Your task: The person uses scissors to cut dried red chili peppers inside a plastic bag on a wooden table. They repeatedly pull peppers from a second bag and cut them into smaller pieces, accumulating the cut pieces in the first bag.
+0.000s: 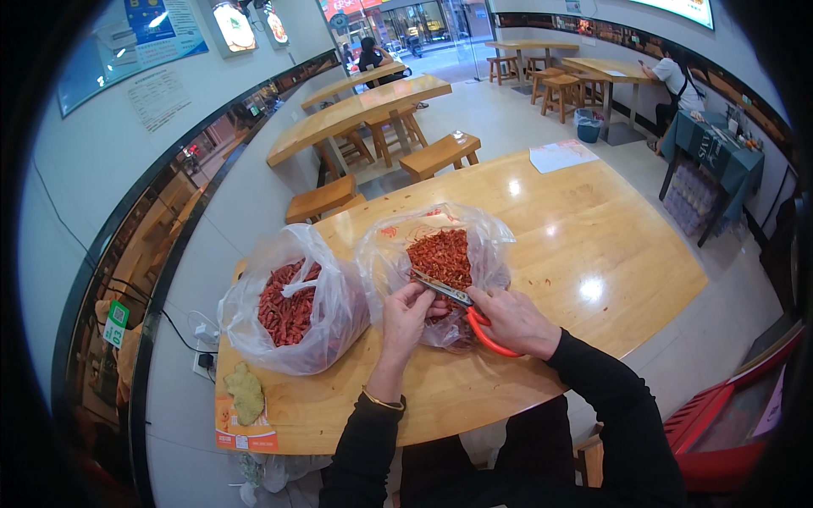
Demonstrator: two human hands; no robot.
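My right hand grips scissors with red-orange handles, their metal blades pointing up and left. Close to the blades, my left hand pinches its thumb and fingertips together, seemingly on a dried red chilli that the fingers and blades mostly hide. Both hands are over the near part of an open clear plastic bag heaped with cut dried red chillies. To its left stands another translucent plastic bag, holding dried red chillies that look whole.
The bags rest on a wooden table with scattered chilli bits. A knobbly ginger-like root lies on an orange printed sheet at the near left corner. Paper lies at the far edge. Wooden stools stand beyond; two people sit farther off.
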